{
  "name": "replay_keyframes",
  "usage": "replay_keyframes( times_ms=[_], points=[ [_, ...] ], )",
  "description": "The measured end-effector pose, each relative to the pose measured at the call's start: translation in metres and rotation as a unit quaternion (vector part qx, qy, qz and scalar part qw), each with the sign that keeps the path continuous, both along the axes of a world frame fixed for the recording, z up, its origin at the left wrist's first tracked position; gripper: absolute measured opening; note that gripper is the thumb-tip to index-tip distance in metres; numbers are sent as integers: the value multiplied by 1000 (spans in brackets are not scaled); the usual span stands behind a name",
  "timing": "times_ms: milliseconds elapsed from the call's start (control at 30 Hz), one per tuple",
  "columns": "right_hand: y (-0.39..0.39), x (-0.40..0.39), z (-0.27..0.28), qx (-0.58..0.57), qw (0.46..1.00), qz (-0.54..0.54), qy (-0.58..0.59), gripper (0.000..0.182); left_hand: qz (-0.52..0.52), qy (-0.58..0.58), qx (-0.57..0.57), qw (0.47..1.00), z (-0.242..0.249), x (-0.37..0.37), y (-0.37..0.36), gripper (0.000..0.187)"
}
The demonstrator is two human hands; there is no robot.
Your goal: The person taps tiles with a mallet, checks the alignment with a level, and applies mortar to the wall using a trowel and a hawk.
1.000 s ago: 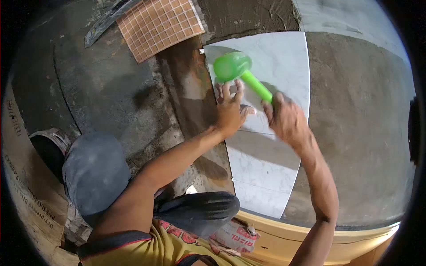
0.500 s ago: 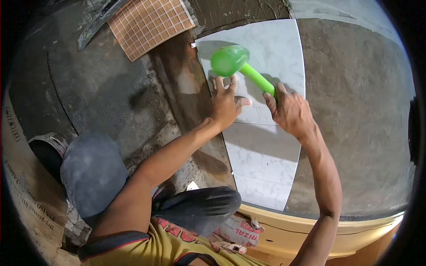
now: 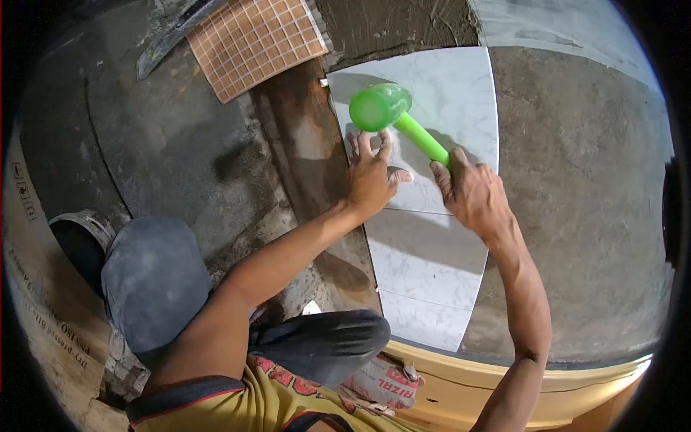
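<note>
A green mallet (image 3: 380, 108) is gripped near the end of its handle by my right hand (image 3: 473, 193). Its head hangs over the upper part of a white marbled tile (image 3: 453, 93), just past the fingertips of my left hand (image 3: 373, 173). My left hand rests on that tile near its left edge, fingers spread and partly hidden by the mallet head. Below it, more white tiles (image 3: 425, 241) line up toward me with thin joints between them. Small white spacers (image 3: 324, 83) show at the left edge of the row.
Wet mortar (image 3: 403, 25) lies beyond the tile. An orange gridded tile (image 3: 255, 47) and a long trowel-like tool (image 3: 173, 39) are at upper left. A bucket (image 3: 80, 241) and a cardboard box (image 3: 54, 324) sit at left. Bare concrete (image 3: 576, 201) spreads right; a red-printed bag (image 3: 385, 381) is near my knee.
The view has shifted slightly, so the tiles and floor appear lower and a bit to the right. Both hands and the mallet keep nearly the same places over the tile.
</note>
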State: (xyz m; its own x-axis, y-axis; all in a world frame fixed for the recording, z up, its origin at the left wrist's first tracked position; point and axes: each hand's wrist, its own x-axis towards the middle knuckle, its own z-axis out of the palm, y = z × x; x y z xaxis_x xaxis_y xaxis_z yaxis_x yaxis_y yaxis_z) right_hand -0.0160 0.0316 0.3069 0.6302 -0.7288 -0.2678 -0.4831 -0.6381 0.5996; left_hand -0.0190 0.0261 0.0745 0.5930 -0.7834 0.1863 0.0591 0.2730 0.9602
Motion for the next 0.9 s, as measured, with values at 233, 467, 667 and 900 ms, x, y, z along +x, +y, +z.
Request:
replay_keyframes(
  times_ms=[233, 467, 667, 900],
  points=[
    [-3, 4, 12, 2, 999, -41, -15, 41, -31, 33, -11, 999, 3, 5, 2, 95],
    [-1, -3, 22, -23, 999, -34, -36, 40, -3, -27, -8, 1000, 5, 4, 5, 101],
    [2, 0, 37, -20, 999, -34, 9, 39, 9, -41, -16, 999, -1, 2, -1, 101],
    [15, 21, 30, 26, 998, -51, 17, 40, -12, -9, 2, 1000, 5, 5, 9, 101]
  ],
)
